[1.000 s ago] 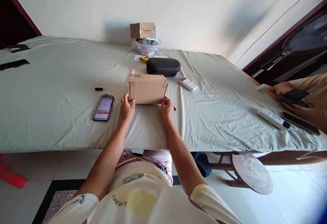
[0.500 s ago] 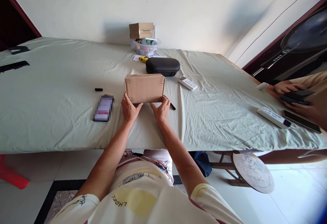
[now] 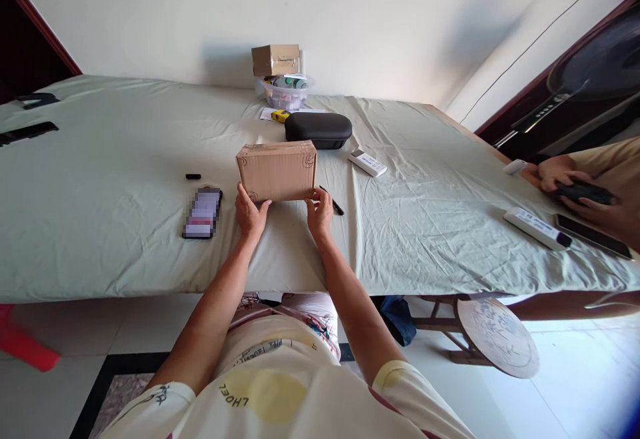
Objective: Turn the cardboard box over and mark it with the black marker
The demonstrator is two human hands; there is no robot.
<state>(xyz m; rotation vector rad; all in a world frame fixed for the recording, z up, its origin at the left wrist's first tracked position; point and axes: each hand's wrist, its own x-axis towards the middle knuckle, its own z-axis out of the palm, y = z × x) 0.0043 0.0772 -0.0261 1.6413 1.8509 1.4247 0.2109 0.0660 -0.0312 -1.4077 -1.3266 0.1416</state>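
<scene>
A brown cardboard box (image 3: 277,171) stands upright on edge in front of me, its broad face toward me. My left hand (image 3: 253,214) grips its lower left corner, thumb along the bottom edge. At the lower right corner, my right hand (image 3: 319,212) pinches the box with bent fingers. A thin black pen-like stick (image 3: 337,209) lies just beside my right hand, partly hidden by it. To the left of my left hand are a phone (image 3: 203,213) with a blurred screen and a small black piece (image 3: 193,176).
Behind the box lie a black hard case (image 3: 319,130), a yellow tool (image 3: 280,116) and a clear tub (image 3: 287,95) under another carton (image 3: 276,60). A white device (image 3: 368,163) sits to the right. Another person's hands (image 3: 575,185) hold a dark object at the table's right end.
The box has shifted slightly left and turned, showing more of its top and right edge. My right hand's fingers have curled in at its corner.
</scene>
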